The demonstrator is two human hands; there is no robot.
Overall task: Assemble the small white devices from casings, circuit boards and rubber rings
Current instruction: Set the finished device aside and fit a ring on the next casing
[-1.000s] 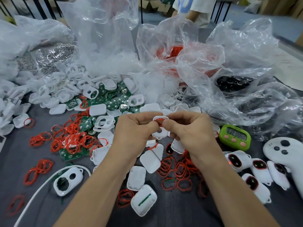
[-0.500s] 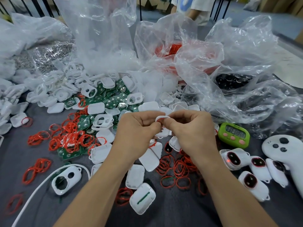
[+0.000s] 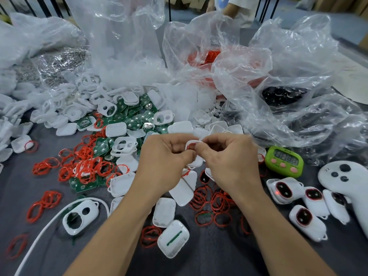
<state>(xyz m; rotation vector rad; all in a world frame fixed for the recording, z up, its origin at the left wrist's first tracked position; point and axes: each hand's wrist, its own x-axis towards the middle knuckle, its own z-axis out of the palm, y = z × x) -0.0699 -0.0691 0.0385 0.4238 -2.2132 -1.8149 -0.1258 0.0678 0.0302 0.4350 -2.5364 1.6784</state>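
At the centre of the frame, I see my left hand (image 3: 165, 164) and right hand (image 3: 229, 162) meet, fingers curled, both pinching one white casing (image 3: 191, 141) over the clutter on the grey table (image 3: 20, 186). A red rubber ring (image 3: 192, 145) shows inside its upper rim, between the thumbs. Below and left of the hands lie loose red rings (image 3: 215, 202), green circuit boards (image 3: 139, 116) pile up at centre left, and finished devices (image 3: 283, 190) sit lower right near a green timer (image 3: 284, 161).

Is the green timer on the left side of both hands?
No, the green timer lies to the right of the right hand.
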